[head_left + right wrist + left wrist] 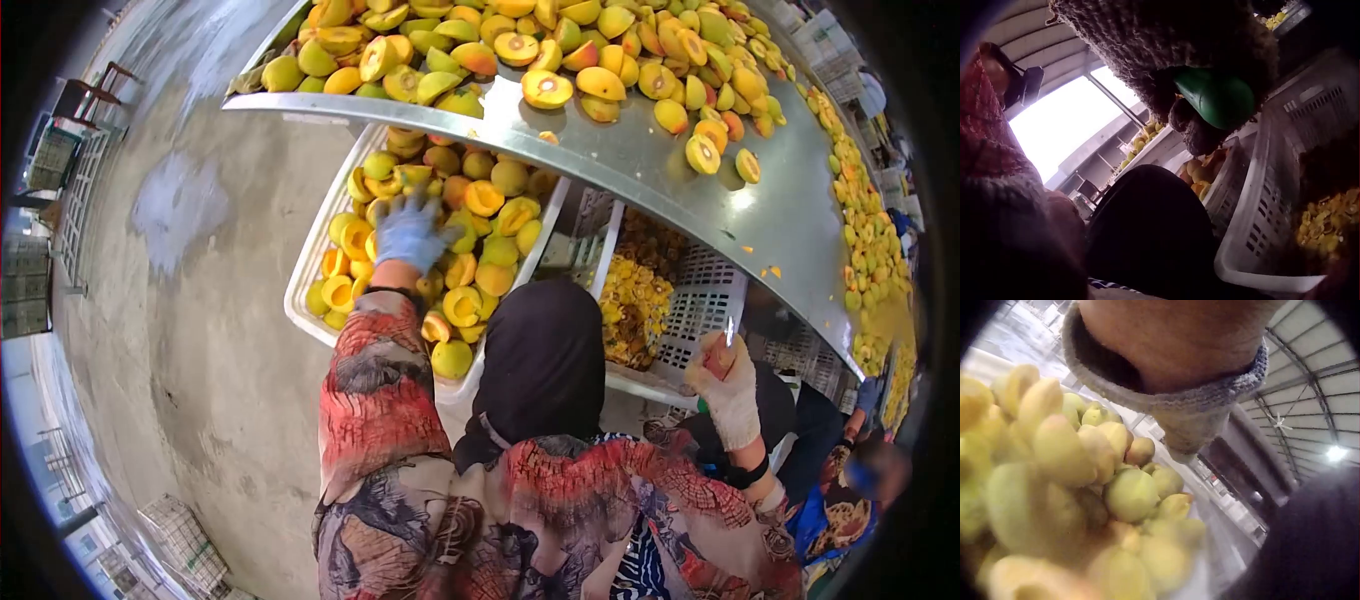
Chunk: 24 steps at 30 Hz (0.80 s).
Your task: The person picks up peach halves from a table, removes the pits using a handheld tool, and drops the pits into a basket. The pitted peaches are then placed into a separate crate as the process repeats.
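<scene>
My left hand (408,235), in a blue-grey glove, reaches into a white crate (318,240) heaped with yellow-green peach halves (463,305). Its fingers are spread over the fruit; many halves there show hollow centres. In the left wrist view the glove cuff (1166,406) is beside the heap, and the fingertips are hidden. My right hand (735,395), in a pale knitted glove, is raised at the right and grips a tool by its green handle (1219,100). A shiny metal tip (731,328) sticks up past the fingers, where a reddish patch shows.
A metal table (640,150) spreads above the crate, carrying many cut peaches (547,89), some with pits. Under its edge, a slotted white crate (712,290) holds small yellow pieces and brown scraps (632,300). Another person (835,490) sits close on the right.
</scene>
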Motion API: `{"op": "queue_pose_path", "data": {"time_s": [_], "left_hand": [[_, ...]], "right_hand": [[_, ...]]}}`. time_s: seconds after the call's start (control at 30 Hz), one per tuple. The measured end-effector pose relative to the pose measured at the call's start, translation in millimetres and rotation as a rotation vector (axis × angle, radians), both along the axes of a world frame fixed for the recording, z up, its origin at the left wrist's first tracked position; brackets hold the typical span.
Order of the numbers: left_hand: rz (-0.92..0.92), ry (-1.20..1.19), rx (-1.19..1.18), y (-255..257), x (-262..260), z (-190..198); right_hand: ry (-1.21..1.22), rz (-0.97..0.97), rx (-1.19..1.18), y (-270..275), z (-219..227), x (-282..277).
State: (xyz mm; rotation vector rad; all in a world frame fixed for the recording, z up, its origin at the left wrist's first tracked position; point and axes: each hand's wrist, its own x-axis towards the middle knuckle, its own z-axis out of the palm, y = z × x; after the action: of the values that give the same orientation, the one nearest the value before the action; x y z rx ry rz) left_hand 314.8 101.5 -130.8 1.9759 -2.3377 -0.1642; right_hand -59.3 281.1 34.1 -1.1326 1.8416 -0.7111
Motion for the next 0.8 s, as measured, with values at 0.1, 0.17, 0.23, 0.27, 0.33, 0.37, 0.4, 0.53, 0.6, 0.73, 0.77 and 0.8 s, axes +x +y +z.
{"op": "queue_pose_path", "data": {"time_s": [0.1,0.17,0.23,0.27,0.33,0.37,0.4,0.53,0.6,0.73,0.77,0.8], "left_hand": [[-0.011,-0.012,0.080,14,21,5],[-0.035,0.016,0.028,27,42,5],[-0.071,0.089,-0.070,45,58,3],[-0.072,0.078,-0.062,52,65,2],[0.130,0.187,-0.013,73,82,-1],[0.209,0.117,0.004,84,94,-6],[0.202,0.170,-0.049,96,123,-30],[0.278,-0.060,0.185,109,141,-47],[0.297,-0.055,0.100,108,135,-42],[0.367,-0.026,0.330,100,143,-20],[0.446,-0.072,0.234,95,149,-16],[0.524,-0.115,0.136,89,151,-15]], "right_hand": [[-0.007,-0.039,0.011,3,2,-12],[-0.154,-0.137,0.024,1,-6,-17],[-0.152,-0.175,0.047,-3,-4,-9],[-0.143,-0.169,0.063,-3,-6,-8],[-0.095,-0.090,0.060,4,-21,-16],[-0.038,-0.009,0.043,6,-27,-19],[-0.040,-0.009,0.053,3,-25,-16],[-0.091,-0.003,0.118,-9,-27,5],[-0.156,-0.043,0.123,-16,-24,11],[-0.003,0.029,0.041,-13,-20,4],[-0.060,-0.004,0.016,-12,-21,-1],[-0.115,-0.038,-0.012,-11,-22,-5]]}}
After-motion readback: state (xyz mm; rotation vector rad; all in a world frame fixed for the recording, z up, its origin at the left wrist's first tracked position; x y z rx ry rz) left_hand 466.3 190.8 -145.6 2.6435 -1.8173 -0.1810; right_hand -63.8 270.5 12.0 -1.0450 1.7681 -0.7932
